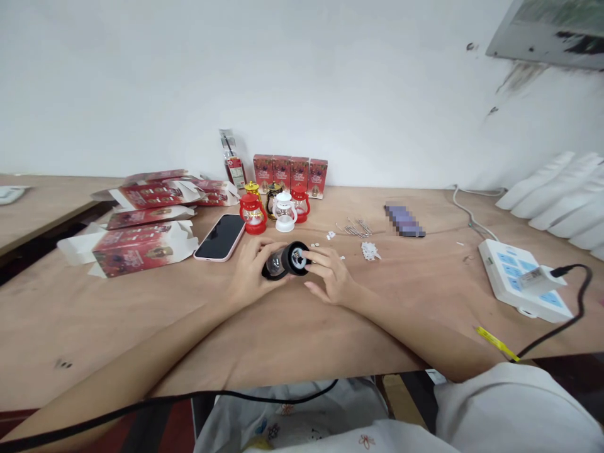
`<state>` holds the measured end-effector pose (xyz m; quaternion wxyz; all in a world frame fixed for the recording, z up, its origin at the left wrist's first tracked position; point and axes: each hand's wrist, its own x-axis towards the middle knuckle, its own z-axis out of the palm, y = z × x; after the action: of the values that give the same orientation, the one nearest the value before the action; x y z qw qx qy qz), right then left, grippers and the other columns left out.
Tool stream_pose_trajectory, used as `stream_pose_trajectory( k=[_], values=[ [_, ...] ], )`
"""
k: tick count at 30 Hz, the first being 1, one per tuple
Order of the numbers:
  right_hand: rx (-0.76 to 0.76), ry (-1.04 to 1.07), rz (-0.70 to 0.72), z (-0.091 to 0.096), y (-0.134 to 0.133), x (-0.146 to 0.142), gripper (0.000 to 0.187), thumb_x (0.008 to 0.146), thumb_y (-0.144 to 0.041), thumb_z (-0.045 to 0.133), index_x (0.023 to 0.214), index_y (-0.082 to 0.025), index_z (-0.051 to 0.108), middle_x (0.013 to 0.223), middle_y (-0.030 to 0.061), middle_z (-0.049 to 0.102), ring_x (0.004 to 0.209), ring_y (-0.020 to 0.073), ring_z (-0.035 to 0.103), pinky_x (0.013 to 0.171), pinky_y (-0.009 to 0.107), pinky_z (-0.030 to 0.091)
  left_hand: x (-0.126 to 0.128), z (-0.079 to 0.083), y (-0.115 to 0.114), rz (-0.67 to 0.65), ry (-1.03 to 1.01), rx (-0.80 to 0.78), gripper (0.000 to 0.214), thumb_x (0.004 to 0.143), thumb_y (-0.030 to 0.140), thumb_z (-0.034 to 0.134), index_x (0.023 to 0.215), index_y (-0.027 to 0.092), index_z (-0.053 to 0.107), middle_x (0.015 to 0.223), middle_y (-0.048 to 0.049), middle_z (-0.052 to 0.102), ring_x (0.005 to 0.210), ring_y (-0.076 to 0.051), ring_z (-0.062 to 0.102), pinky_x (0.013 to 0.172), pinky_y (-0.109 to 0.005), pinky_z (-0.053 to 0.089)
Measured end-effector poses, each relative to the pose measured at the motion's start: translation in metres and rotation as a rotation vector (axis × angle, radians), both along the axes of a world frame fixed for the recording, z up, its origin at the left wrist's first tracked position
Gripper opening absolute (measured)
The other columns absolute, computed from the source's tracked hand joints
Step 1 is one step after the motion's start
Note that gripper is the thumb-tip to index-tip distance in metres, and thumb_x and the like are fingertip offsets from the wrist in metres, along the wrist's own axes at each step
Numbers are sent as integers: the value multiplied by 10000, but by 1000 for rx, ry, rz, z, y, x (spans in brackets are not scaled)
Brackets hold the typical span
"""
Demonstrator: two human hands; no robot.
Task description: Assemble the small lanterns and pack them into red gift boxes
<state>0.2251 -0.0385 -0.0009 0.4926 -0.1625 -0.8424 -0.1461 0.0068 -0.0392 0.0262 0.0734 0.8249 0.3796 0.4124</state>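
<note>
White cloth of my sleeve [514, 409] and a black cable [198, 397] slung across my lap sit closest, at six o'clock below the edge of the bench [283, 340]. Both forearms reach up from there to a black lantern [286, 260], which lies on its side near the middle of the bench with its base toward three o'clock. My left grip [249, 272] is closed round its clear globe end from nine o'clock, fingers wrapped over the top. My right grip [330, 275] meets it from three o'clock, thumb and fingertips pinched on the black base, the other fingers loose above the wood. Taking the lantern as centre, a phone [221, 237] with a pink edge lies face up at ten o'clock, just beside my left grip. At twelve o'clock stands a cluster of small lanterns: a red lantern [253, 214] and a white lantern [285, 212] in front, three more close behind. Past them, against the wall, a row of red boxes [290, 174] stands upright. Flattened red cartons [141, 248] spread out at nine to ten o'clock. Paper clips [356, 228] lie at one o'clock, with white scraps [370, 250] nearer at two. Farther out is a purple thing [404, 221], too blurred to tell. A white power strip [519, 280] lies at three o'clock near the bench edge, a plug in it, and a yellow strip [495, 343] lies at four o'clock.
</note>
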Motion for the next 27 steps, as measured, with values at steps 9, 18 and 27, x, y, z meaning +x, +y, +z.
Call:
stream_pose_trajectory(
  k=[9, 18, 27],
  values=[
    [-710, 147, -868, -18, -13, 110, 651, 868, -495, 494, 1366, -112, 324, 1448, 237, 342, 1346, 368, 359, 1015, 561, 388, -6, -10, 8, 63, 68, 115, 488, 756, 293, 616, 1207, 183, 469, 1110, -85, 625, 1018, -261, 605, 874, -401, 468],
    [-769, -137, -883, -17, 10, 105, 271, 921, -230, 399, 1126, -144, 553, 1027, 137, 680, 974, 270, 626, 819, 378, 468, -7, -10, 11, 99, 116, 75, 465, 733, 313, 609, 1157, 195, 459, 1159, -88, 634, 1083, -277, 595, 905, -421, 433],
    [-417, -150, -882, -15, 24, 97, 231, 941, -276, 455, 902, -173, 659, 899, 102, 716, 875, 252, 634, 759, 362, 475, -6, -11, 10, 80, 121, 69, 462, 730, 320, 614, 1150, 198, 464, 1150, -86, 642, 1085, -284, 597, 898, -434, 419]
  ],
)
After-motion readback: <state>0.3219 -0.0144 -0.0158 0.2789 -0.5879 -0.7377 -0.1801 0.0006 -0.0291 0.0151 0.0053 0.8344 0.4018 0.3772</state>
